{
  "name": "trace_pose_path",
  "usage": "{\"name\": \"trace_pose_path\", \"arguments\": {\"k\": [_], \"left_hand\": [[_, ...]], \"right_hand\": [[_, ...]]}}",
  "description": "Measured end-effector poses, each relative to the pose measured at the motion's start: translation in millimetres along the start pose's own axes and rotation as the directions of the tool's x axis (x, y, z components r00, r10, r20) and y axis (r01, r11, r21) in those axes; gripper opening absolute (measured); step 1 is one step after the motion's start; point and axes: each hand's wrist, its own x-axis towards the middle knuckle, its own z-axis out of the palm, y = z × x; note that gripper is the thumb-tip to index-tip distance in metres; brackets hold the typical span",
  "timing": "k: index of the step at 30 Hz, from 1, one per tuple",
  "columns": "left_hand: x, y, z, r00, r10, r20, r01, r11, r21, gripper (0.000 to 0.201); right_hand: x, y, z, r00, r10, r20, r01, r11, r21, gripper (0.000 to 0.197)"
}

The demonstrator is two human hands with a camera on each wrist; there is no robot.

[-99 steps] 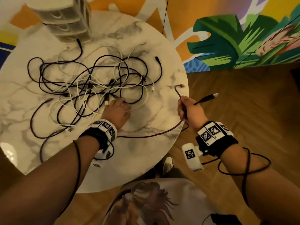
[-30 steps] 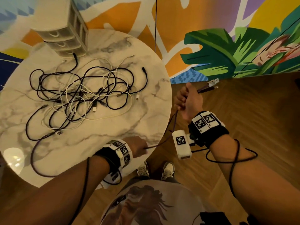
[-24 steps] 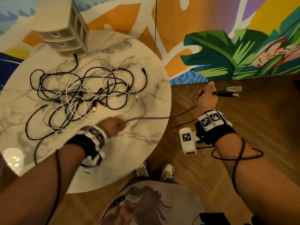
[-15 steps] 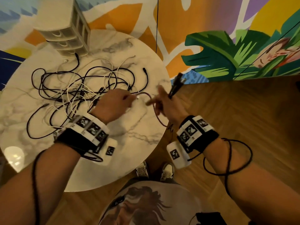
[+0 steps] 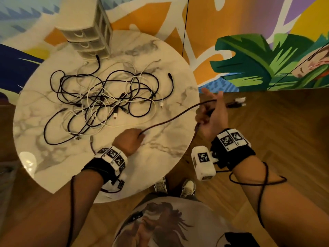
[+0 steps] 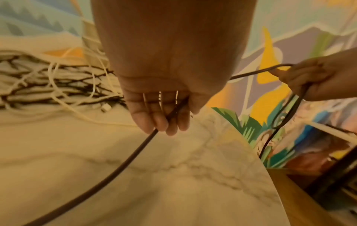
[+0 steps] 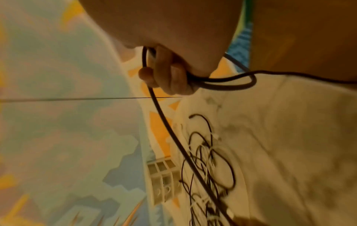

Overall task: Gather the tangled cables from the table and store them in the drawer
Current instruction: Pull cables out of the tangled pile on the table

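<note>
Reading any brand isn't possible: wrist bands carry only black/white square code marks, shirt print text too small to tell. L hand [image 5: 130, 142] over table [image 5: 179, 143] near front-right edge, fingers curled round a dark cable [image 5: 170, 120]; R hand [image 5: 212, 116] just off the right edge grips loops of the same cable, index finger out. Tangle of black + white cables [image 5: 106, 102] lies mid-table twd back-left, drawer unit [image 5: 89, 39] at back edge, drawers closed. L wrist view shows cable passing betw fingers [image 6: 160, 116]; R wrist view shows a loop [image 7: 231, 82] hanging from the fist, hidden in head view.
</note>
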Motion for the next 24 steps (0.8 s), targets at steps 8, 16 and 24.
{"name": "trace_pose_path", "arguments": {"k": [8,16,24], "left_hand": [[-13,52,0,0.968,0.224,-0.111,-0.193,0.951,0.240,0.028],[-4,-16,11,0.995,-0.057,0.077,0.078,0.950,-0.303,0.036],[-13,106,61,0.735,0.360,0.575,-0.048,0.873,-0.486,0.044]], "right_hand": [[-23,55,31,0.943,0.254,0.216,-0.129,0.874,-0.468,0.050],[-16,-18,9,0.999,0.008,0.051,0.005,0.966,-0.257,0.050],[-22,-51,-19,0.976,-0.207,-0.071,0.160,0.897,-0.413,0.048]]}}
